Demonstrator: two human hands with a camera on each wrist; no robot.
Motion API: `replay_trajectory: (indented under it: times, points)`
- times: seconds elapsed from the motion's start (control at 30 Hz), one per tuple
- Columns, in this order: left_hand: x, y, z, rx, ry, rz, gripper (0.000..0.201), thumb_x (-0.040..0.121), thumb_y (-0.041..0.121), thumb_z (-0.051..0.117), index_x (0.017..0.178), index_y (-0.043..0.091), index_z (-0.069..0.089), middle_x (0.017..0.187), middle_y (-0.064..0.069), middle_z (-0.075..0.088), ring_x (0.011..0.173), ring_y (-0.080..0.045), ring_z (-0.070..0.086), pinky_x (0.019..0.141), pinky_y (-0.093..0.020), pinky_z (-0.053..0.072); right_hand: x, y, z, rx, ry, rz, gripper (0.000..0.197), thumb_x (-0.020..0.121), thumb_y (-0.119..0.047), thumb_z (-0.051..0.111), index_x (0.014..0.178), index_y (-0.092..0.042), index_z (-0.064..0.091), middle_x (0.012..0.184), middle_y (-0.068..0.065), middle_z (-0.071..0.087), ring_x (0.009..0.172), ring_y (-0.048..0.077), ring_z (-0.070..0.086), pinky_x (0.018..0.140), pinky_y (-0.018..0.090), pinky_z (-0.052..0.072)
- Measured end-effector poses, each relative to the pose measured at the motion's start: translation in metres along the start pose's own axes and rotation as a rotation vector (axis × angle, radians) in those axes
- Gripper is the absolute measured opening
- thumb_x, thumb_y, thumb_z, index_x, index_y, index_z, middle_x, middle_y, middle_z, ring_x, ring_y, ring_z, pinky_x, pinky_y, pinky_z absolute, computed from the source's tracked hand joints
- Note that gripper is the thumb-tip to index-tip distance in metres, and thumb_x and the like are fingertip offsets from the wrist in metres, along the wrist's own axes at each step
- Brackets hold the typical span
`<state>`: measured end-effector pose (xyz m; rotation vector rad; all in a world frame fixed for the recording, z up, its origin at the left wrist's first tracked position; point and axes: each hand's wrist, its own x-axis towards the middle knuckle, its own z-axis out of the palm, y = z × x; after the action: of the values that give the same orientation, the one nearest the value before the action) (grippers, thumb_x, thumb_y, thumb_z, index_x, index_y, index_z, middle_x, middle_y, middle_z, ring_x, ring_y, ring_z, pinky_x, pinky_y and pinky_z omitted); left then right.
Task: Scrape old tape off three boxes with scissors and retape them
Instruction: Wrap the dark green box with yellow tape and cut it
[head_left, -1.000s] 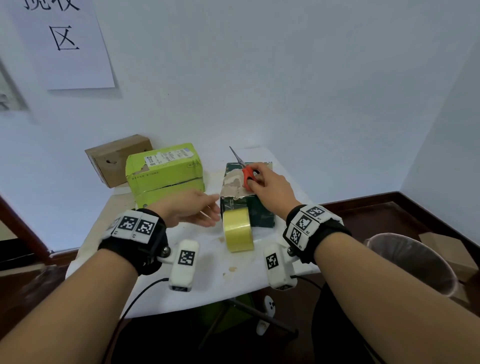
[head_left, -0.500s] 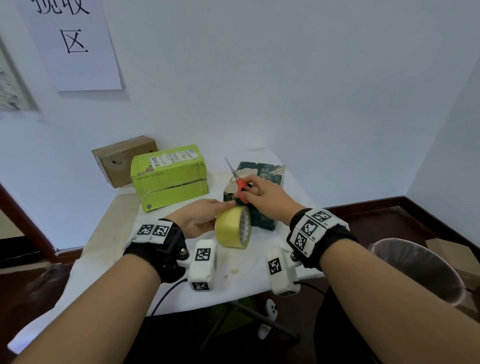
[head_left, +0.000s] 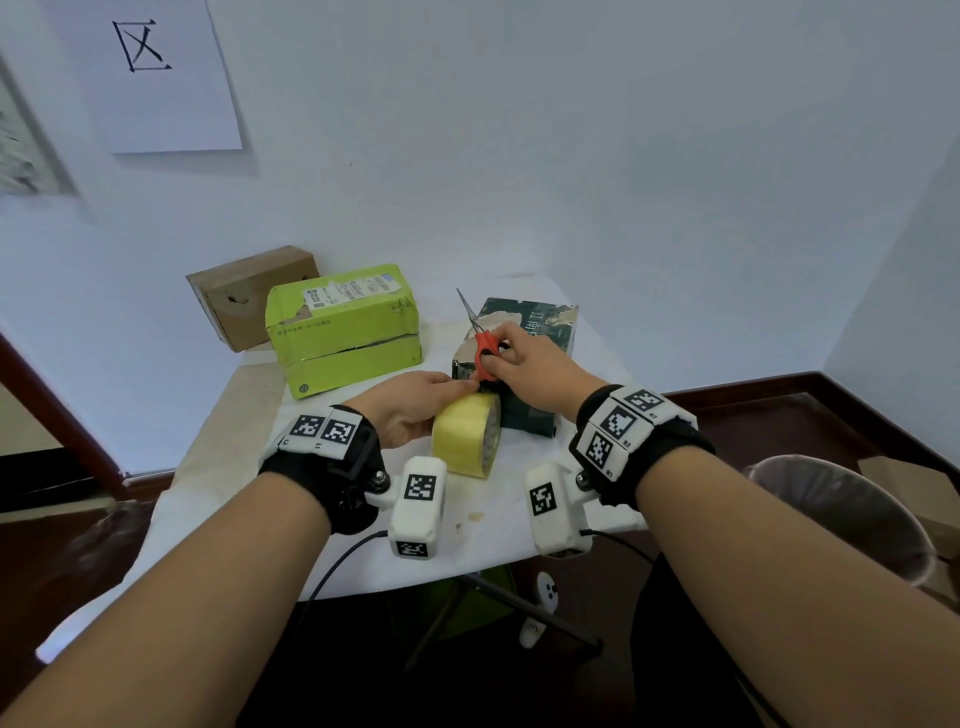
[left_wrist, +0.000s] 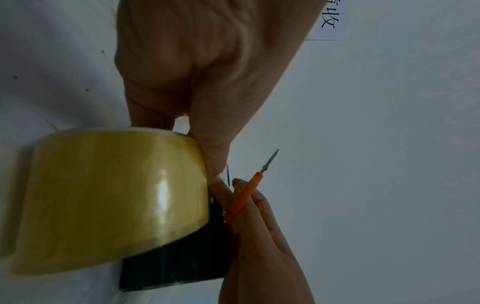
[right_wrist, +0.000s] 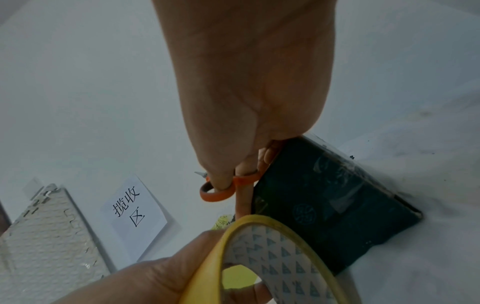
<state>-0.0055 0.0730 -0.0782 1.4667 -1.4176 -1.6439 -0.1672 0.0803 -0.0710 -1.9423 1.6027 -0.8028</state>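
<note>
Fingers of the left hand (head_left: 410, 410) are curled round the yellow tape roll (head_left: 467, 439), thumb on the near side and fingertips over the top edge toward the dark green box (head_left: 540, 332). Those of the right hand (head_left: 535, 364) are threaded through the orange loops of the scissors (head_left: 485, 348), whose blades look closed and point up and away from the box; that hand sits over the box's near top corner.

Taking the dark green box as the landmark: the tape roll stands on edge against its near face, partly lifted by the left hand. The lime-green box (head_left: 343, 332) sits to its left on the white table (head_left: 234, 431), with the brown cardboard box (head_left: 244, 291) behind that one. A bin (head_left: 852, 514) stands on the floor to the right of the table.

I judge the roll to be light but stiff at its cardboard core, with a slick outer wrap. It should hold best gripped across its width or with fingers hooked into the core, as the right wrist view shows the patterned inner ring open. The loose tape end is likely thin, clingy and apt to fold on itself, so it wants pinching at the very edge; I cannot see where that end lies.

The dark box is small and probably light, so it may slide on the cloth unless pressed down. Its top shows torn, pale patches. The scissors are rigid and sharp at the tip, best kept by the loops.
</note>
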Motion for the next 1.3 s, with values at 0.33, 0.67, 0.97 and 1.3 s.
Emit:
replay_trajectory:
  times: [0.33,0.67,0.97,1.3]
  points:
    - [-0.003,0.001,-0.007,0.11,-0.016,-0.051,0.021,0.094,0.024,0.06,0.106,0.006,0.061,0.092,-0.007,0.068,0.077,-0.015,0.063,0.066,-0.021,0.055,0.007,0.004,0.003,-0.006,-0.001,0.001,0.027,0.096,-0.036,0.048,0.115,-0.016,0.047,0.097,0.009,0.072,0.06,0.013,0.049,0.07,0.034,0.045]
    - [-0.008,-0.002,-0.001,-0.154,-0.025,-0.118,0.016,0.096,0.013,0.056,0.103,-0.001,0.059,0.081,-0.015,0.068,0.061,-0.021,0.067,0.055,-0.03,0.058,0.005,0.005,0.002,0.056,-0.011,0.01,0.025,0.096,-0.032,0.05,0.116,-0.017,0.049,0.097,0.004,0.073,0.058,0.005,0.046,0.059,0.024,0.035]
    - [-0.006,-0.004,0.0,-0.205,-0.033,-0.108,0.011,0.095,0.012,0.057,0.101,0.005,0.063,0.074,-0.012,0.071,0.057,-0.02,0.068,0.051,-0.029,0.056,-0.012,-0.012,-0.041,0.417,-0.022,0.107,0.018,0.092,-0.014,0.059,0.11,-0.012,0.064,0.081,0.006,0.068,0.07,0.011,0.065,0.068,0.019,0.054]
    - [-0.005,-0.006,0.0,-0.165,-0.006,-0.116,0.018,0.093,0.016,0.06,0.107,0.005,0.063,0.08,-0.013,0.07,0.06,-0.021,0.068,0.052,-0.029,0.056,-0.023,-0.013,-0.062,-0.054,-0.704,0.541,0.046,0.085,-0.064,0.05,0.085,-0.018,0.054,0.067,0.0,0.049,0.055,0.013,0.041,0.056,0.023,0.034]
